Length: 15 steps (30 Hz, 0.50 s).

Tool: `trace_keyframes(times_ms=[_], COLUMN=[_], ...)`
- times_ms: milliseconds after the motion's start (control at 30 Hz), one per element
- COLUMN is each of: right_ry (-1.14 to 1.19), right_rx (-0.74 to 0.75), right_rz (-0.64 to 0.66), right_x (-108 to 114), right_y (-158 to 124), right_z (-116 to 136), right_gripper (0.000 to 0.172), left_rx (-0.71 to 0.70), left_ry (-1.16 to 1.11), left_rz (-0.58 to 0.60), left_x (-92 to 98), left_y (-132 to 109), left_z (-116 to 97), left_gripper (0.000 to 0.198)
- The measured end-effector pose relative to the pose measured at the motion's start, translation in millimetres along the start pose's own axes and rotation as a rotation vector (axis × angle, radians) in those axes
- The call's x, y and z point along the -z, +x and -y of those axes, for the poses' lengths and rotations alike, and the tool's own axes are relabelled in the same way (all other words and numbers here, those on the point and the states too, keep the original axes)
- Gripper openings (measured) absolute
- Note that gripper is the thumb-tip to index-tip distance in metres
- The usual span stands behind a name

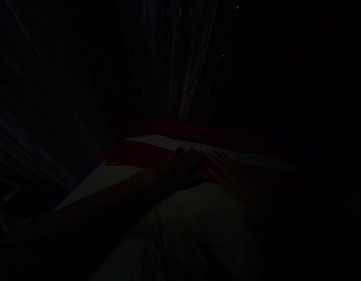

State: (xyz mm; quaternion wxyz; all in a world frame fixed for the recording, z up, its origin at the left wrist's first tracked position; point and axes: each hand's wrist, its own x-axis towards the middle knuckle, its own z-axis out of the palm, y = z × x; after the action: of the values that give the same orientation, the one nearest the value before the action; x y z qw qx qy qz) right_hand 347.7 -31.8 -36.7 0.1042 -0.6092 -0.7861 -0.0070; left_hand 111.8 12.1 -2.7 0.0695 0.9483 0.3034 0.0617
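Observation:
The picture is very dark. A red strip of cloth lies across a pale surface. My left hand rests flat on the red strip near the middle, its fingers spread and pointing right. Just to its right, my right hand also lies on the strip, with fingers stretched out toward the upper left. Neither hand holds anything that shows. The right forearm is lost in the dark.
Behind the pale surface runs another dark red band. Faint hanging threads or strands rise beyond it. A blue edge borders the pale surface on the left. Dim greyish folds fill the far left.

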Motion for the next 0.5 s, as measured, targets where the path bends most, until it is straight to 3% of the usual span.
trace_keyframes(times_ms=[200, 333, 500], right_ry=[0.030, 0.006, -0.062], right_rx=[-0.052, 0.013, 0.069], right_rz=[-0.027, -0.102, -0.041], right_x=[-4.6, -2.7, -6.2], right_y=[-2.5, 0.9, 0.6], right_z=[-23.8, -8.1, 2.5], right_gripper=[0.066, 0.067, 0.064], left_rx=[0.002, 0.014, 0.018], left_ry=[-0.019, 0.000, 0.007], left_rz=[0.004, 0.024, 0.012], left_x=[2.1, 4.5, 3.2], left_y=[0.3, 0.3, -0.3], left_z=[-1.5, -3.5, -2.4], left_gripper=[0.076, 0.075, 0.075])
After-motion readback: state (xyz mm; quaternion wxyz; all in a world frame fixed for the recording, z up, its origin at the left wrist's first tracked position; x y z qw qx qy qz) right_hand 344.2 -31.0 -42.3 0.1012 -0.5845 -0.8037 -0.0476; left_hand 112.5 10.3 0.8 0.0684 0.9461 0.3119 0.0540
